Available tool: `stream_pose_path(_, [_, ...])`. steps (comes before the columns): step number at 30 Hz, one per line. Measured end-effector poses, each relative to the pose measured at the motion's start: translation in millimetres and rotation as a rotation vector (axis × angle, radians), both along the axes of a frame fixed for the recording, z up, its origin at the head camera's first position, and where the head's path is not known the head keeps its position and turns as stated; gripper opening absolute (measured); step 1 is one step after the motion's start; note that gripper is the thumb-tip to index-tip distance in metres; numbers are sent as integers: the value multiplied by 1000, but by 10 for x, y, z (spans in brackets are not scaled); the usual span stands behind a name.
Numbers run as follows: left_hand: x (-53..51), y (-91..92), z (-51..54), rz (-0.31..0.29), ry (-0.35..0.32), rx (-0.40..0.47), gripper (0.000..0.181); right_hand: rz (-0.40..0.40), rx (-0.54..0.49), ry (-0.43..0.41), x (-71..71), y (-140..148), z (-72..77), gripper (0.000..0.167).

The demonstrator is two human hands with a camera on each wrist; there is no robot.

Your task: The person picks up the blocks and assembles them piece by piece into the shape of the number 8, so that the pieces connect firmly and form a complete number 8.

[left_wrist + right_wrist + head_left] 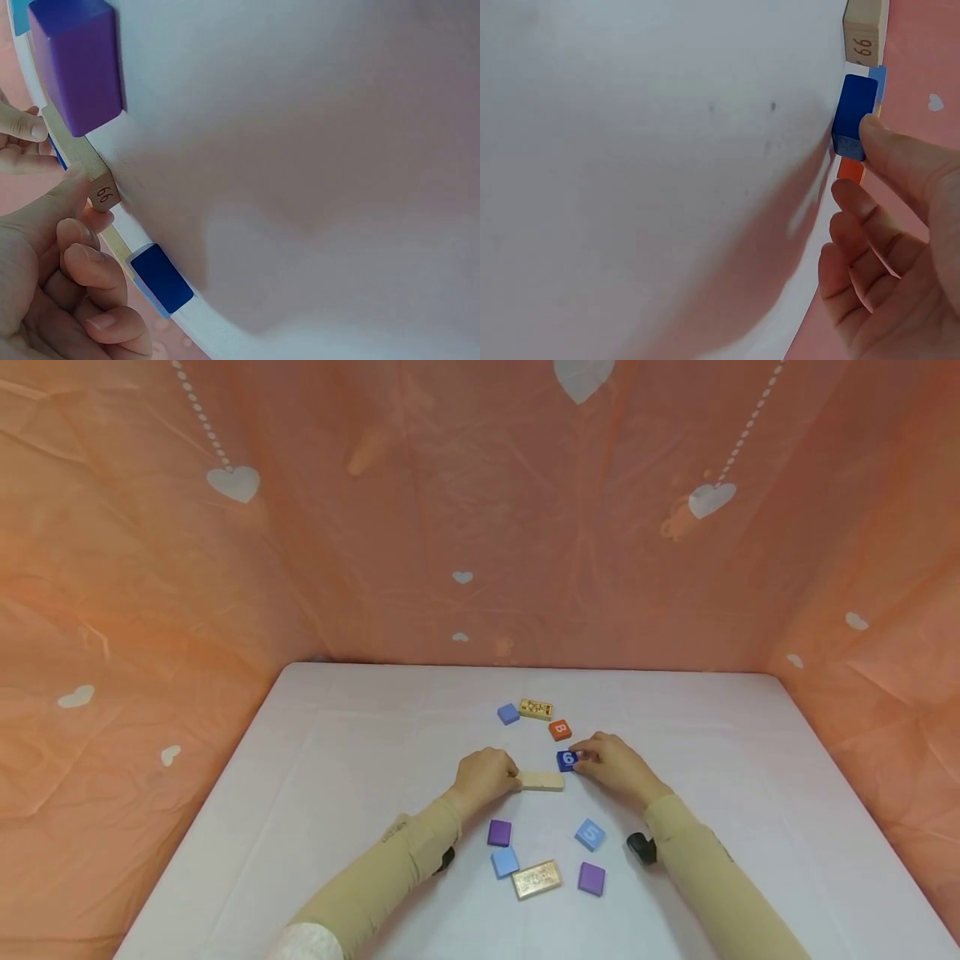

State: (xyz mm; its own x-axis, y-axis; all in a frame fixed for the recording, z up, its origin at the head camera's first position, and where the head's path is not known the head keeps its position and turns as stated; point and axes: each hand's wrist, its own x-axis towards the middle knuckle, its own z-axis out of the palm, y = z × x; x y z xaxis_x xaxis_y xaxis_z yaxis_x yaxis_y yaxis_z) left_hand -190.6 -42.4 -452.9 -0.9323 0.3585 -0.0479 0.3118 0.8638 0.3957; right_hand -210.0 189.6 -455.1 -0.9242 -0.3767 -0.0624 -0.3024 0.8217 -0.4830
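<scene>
My left hand (482, 779) pinches the left end of a long pale wooden block (542, 781) that lies on the white table. In the left wrist view the block's end face (103, 196) bears small dark marks like "66". Just behind its right end is a dark blue block (566, 761) with a white digit, 6 or 9. My right hand (617, 767) holds this blue block by its right side, thumb (881, 139) on the near face in the right wrist view; the other fingers are loosely curled below.
Farther back lie a periwinkle block (508, 714), a gold patterned block (536, 709) and an orange "B" block (560, 730). Nearer are purple blocks (499, 832) (592, 878), a light blue block (505, 862), a "5" block (590, 835) and a gold block (536, 880). Orange curtains (525, 543) surround the table (360, 718).
</scene>
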Motion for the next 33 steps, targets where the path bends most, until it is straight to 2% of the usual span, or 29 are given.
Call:
stream_pose_path(5, [-4,-7,-9,-8,15,-5,20,5,-11,13,31,7,2,30])
stream_pose_path(16, [-12,-3,-18,-1,-7,-7,21,-17,-11,-2,58,18,-42,30])
stream_pose_path(33, [-4,-15,-43,-3,6,-14,22,-21,-25,10,110,9,-55,30])
